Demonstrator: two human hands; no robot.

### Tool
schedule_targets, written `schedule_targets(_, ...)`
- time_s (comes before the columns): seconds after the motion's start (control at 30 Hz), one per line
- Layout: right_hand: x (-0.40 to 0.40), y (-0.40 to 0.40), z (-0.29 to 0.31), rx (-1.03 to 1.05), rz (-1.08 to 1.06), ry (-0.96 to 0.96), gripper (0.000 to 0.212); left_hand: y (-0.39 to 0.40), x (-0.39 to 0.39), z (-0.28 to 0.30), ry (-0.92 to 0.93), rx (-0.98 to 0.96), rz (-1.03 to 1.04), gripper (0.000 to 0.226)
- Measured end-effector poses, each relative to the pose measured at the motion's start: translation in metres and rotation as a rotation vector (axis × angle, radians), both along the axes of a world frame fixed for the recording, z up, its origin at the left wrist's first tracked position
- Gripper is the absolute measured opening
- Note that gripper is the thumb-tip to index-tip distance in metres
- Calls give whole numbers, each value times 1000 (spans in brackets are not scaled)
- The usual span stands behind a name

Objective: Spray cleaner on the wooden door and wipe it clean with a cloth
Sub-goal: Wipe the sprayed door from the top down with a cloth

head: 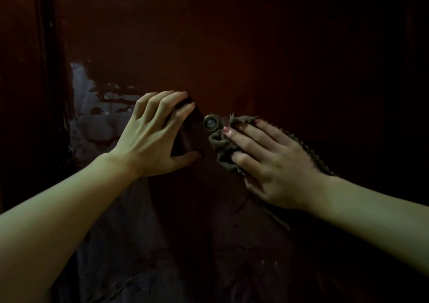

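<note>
A dark reddish-brown wooden door (255,54) fills the view in dim light. My right hand (269,161) lies flat on an olive-brown cloth (220,144) and presses it against the door, just right of and below a round brass peephole (210,122). The cloth's zigzag edge shows past my hand on the right. My left hand (153,138) touches the door with spread fingertips, to the left of the peephole. No spray bottle is in view.
A pale, glossy wet-looking patch (92,117) covers the door's left part, beside a dark vertical door edge or frame (48,70). The lower door shows faint streaks.
</note>
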State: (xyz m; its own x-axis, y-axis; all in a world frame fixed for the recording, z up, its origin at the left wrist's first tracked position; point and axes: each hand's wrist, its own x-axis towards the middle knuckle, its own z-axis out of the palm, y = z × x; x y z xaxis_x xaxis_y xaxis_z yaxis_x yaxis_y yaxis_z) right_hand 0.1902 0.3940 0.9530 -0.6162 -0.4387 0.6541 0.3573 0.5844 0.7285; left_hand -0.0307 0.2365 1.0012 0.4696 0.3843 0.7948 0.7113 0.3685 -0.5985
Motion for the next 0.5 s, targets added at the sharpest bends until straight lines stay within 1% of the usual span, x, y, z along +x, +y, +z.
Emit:
schedule_targets(0.07,-4,-2,16,-21,10,62,35,-5,-7,-1,6,-7,12,87)
schedule_targets(0.17,-15,-9,49,-131,15,227,38,-10,-14,-1,7,-2,8,85)
schedule_targets(0.27,-29,-16,52,-191,5,338,39,-15,-22,-4,-30,27,-6,83)
schedule_targets(0.33,-35,-18,30,-165,2,295,39,-19,-29,-7,-74,51,-3,82)
schedule_targets(0.43,-38,-20,-10,-52,13,108,35,-26,-42,-12,-106,63,16,83)
schedule_targets(0.5,-35,-20,-15,15,-1,-2,35,-28,-46,-14,-104,55,20,85)
